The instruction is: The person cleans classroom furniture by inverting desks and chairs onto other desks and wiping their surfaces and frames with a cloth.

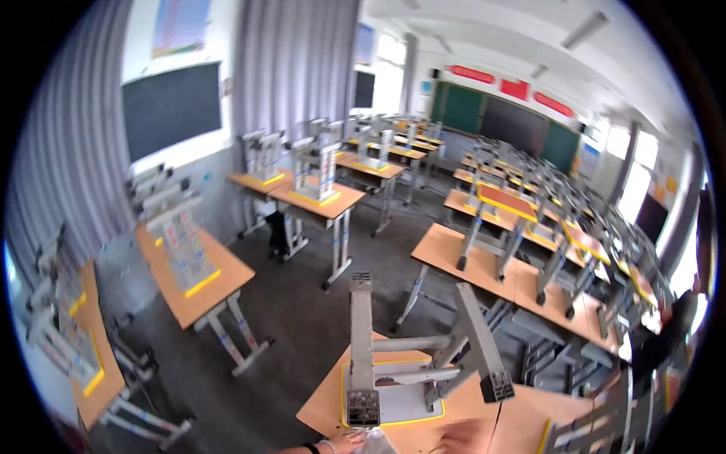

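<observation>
An upturned stool with grey metal legs stands on a light wooden desk directly before me. Its yellow-edged seat lies face down on the desktop, legs pointing up. My left hand, with bands at the wrist, is at the near desk edge below the stool. Its fingers seem closed on a whitish crumpled sheet, partly cut off by the frame. To the right, my right hand is over the near part of the desk, apart from the stool. Motion blurs its fingers.
Upturned stools also stand on desks at left, such as this desk, and along the right rows. Grey floor forms an aisle ahead. A person in dark clothing is at far right. Curtains hang at left.
</observation>
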`<state>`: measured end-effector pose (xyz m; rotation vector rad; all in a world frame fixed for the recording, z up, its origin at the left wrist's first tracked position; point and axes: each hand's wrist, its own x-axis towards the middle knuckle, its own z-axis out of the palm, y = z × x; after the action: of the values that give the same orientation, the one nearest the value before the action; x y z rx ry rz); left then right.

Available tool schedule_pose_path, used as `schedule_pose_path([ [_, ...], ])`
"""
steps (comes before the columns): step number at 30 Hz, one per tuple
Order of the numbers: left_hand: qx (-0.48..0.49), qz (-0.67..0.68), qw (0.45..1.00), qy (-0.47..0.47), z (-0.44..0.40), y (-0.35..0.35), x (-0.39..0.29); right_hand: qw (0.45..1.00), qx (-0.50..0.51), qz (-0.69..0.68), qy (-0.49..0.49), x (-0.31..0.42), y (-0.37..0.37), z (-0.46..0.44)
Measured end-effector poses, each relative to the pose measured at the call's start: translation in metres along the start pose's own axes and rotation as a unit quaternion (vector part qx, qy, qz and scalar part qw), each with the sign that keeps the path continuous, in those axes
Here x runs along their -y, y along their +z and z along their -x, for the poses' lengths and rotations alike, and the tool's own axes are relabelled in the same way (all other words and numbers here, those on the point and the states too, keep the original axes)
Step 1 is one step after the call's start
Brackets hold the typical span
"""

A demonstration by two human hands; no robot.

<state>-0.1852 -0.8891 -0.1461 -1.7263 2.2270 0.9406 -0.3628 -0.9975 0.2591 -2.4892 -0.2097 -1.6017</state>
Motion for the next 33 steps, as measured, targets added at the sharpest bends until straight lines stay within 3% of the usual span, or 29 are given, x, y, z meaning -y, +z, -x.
schedule_pose_path([
  [2,-0.025,-0.019,0.999,-0.013,-0.013,0.015,0.002,0.966,0.187,-0.091,0.153,0.0,0.063,0.079],
  [3,-0.013,-0.073,0.996,-0.045,-0.004,0.002,-0.013,0.907,0.299,-0.124,0.27,-0.004,0.091,0.136],
  [4,0.01,-0.128,0.989,-0.068,0.008,-0.014,-0.029,0.863,0.368,-0.124,0.323,-0.006,0.106,0.179],
  [6,-0.026,-0.083,0.995,-0.045,-0.005,0.014,-0.017,0.821,0.442,-0.045,0.359,-0.005,0.122,0.243],
  [7,-0.092,0.101,0.99,-0.024,-0.031,0.059,0.003,0.832,0.401,-0.045,0.381,-0.005,0.127,0.28],
  [8,-0.123,0.148,0.981,-0.005,-0.038,0.08,0.013,0.844,0.353,-0.041,0.401,-0.006,0.132,0.312],
  [9,-0.151,0.194,0.969,0.017,-0.045,0.1,0.022,0.832,0.368,-0.041,0.412,-0.006,0.135,0.33],
  [11,-0.167,0.08,0.981,0.06,-0.038,0.097,0.027,0.801,0.383,-0.029,0.459,-0.004,0.137,0.331],
  [13,-0.305,0.165,0.925,0.154,-0.024,0.073,0.017,0.781,0.397,0.003,0.482,-0.004,0.138,0.337],
  [16,-0.322,0.16,0.922,0.145,-0.019,0.059,0.011,0.803,0.413,0.031,0.429,-0.005,0.161,0.358],
  [18,-0.299,0.164,0.928,0.149,-0.015,0.046,0.009,0.821,0.426,0.052,0.375,0.003,0.178,0.372],
  [21,-0.183,0.083,0.975,0.091,-0.005,0.01,0.0,0.796,0.455,0.051,0.396,0.003,0.181,0.384],
  [24,-0.086,-0.021,0.991,0.096,-0.006,-0.009,0.01,0.804,0.438,0.032,0.4,-0.001,0.177,0.393],
  [26,-0.224,0.158,0.95,0.151,-0.017,0.011,0.037,0.783,0.492,0.079,0.374,-0.001,0.163,0.381],
  [28,-0.056,0.313,0.947,-0.034,0.015,-0.064,0.018,0.777,0.508,0.102,0.356,-0.001,0.151,0.387],
  [29,-0.098,0.391,0.915,-0.029,0.016,-0.055,0.03,0.773,0.507,0.127,0.361,0.0,0.148,0.389],
  [30,-0.123,0.433,0.893,-0.017,0.02,-0.058,0.036,0.766,0.506,0.15,0.367,0.003,0.143,0.393],
  [32,-0.183,0.378,0.906,-0.046,0.04,-0.052,0.06,0.75,0.487,0.175,0.412,0.004,0.131,0.411],
  [33,-0.239,0.516,0.823,-0.012,0.047,-0.036,0.078,0.719,0.492,0.186,0.454,0.003,0.111,0.396],
])
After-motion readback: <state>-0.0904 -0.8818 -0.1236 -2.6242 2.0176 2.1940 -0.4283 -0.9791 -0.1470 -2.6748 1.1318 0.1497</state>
